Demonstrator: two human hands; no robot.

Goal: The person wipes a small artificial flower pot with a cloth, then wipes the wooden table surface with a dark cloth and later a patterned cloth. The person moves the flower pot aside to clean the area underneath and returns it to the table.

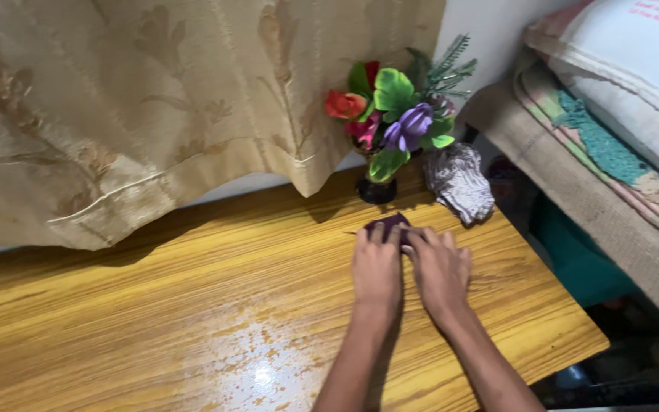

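Note:
A small dark purple cloth lies on the wooden table, mostly hidden under my fingers. My left hand rests flat on it, fingers pointing away from me. My right hand lies flat beside the left, its fingertips touching the cloth's right edge. Both hands press down side by side, with fingers close together.
A dark vase of artificial flowers stands just behind the hands. A crumpled grey patterned cloth lies to its right. A beige curtain hangs over the table's far edge. Stacked bedding sits right of the table.

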